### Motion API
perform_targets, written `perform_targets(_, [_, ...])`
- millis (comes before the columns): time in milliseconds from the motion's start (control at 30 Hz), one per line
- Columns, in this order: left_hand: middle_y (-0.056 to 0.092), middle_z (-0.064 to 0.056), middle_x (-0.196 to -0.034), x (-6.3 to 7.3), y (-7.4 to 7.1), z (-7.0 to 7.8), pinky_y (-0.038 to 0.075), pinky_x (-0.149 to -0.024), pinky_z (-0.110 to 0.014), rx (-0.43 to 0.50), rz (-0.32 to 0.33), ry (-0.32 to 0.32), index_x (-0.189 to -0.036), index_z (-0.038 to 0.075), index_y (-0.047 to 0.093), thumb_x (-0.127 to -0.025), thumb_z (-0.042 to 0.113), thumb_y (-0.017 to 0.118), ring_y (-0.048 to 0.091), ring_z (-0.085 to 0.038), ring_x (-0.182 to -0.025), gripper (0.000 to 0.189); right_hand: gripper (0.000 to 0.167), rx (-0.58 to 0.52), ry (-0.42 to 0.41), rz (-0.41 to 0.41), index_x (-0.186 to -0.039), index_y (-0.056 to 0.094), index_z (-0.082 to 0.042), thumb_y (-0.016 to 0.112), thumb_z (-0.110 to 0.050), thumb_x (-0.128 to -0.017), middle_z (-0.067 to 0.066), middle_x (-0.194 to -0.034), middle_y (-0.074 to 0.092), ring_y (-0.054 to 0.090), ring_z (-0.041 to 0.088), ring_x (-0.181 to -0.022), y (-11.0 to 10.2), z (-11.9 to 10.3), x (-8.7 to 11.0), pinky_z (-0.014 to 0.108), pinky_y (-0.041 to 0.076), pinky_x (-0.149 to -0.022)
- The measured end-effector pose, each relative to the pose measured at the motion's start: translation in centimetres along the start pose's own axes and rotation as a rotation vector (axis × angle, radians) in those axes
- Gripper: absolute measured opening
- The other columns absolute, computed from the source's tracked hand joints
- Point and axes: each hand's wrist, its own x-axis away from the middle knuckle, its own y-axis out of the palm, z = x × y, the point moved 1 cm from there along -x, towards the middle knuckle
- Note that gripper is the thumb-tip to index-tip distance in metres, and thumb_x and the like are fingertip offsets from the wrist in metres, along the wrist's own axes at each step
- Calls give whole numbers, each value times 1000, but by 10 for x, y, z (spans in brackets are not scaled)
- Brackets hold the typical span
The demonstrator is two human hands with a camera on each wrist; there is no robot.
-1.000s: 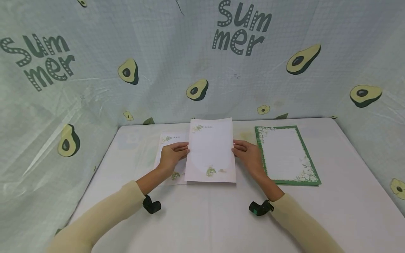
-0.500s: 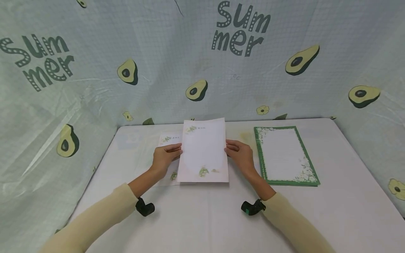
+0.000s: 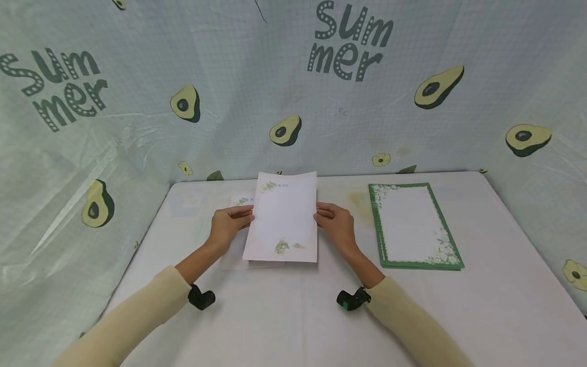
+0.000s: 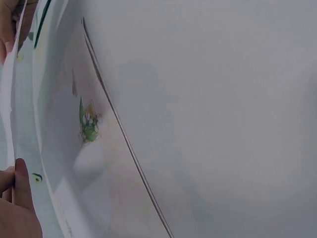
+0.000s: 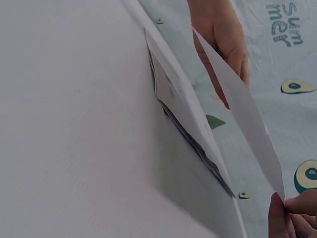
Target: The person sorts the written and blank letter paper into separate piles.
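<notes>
A pale pink-edged sheet of paper [image 3: 284,219], printed with small green plants, is held up by its two side edges. My left hand [image 3: 224,227] pinches the left edge between thumb and fingers. On the opposite edge, my right hand [image 3: 337,224] does the same. Beneath the raised sheet lies a stack of matching paper [image 4: 114,148]; in the head view the sheet and left hand cover most of it. Seen nearly edge-on in the right wrist view, the sheet [image 5: 247,124] hangs apart from the stack.
To the right on the white table [image 3: 302,316] lies a stack of green-bordered paper [image 3: 412,219] with white flowers. Behind and at the sides hangs a pale cloth [image 3: 238,76] printed with avocados and lettering. A black camera sits on each wrist.
Both hands have moved left together with the sheet, which now covers more of the matching stack. The green-bordered stack has not moved.
</notes>
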Motion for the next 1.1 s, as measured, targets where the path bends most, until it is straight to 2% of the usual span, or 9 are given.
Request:
perform_targets(133, [68,-25,-125,-4,-11,-4,60,-84,-21,-46,-8,19,-129,-5,67,-95,1,70,70,-5,-96,35,31,-18,-7,0,-124,72,-2,73,-5,-93,15,-113,75,74,25,-100,13,-1,-1,27,63,-80])
perform_targets(500, [66,-24,-127,-20,-41,-11,60,-84,-22,-110,-44,-45,-132,-5,64,-95,5,72,69,-4,-96,39,29,-47,-30,-1,-121,73,-2,73,-4,-91,14,-109,76,75,24,-96,42,0,-3,27,63,-78])
perform_targets(767, [67,-25,-127,-18,-54,-8,60,-83,-21,-128,-34,-72,-132,-5,64,-96,5,70,70,-4,-94,38,28,-75,-51,-8,-118,73,1,73,0,-90,16,-108,76,75,25,-94,56,0,-4,27,63,-75])
perform_targets(1100, [67,-25,-127,-15,-63,-17,60,-83,-21,-101,-25,-89,-133,-8,62,-96,4,70,70,-2,-90,40,23,-45,-42,-27,-114,75,2,74,-2,-91,15,-103,77,76,23,-89,66,3,-8,24,63,-74])
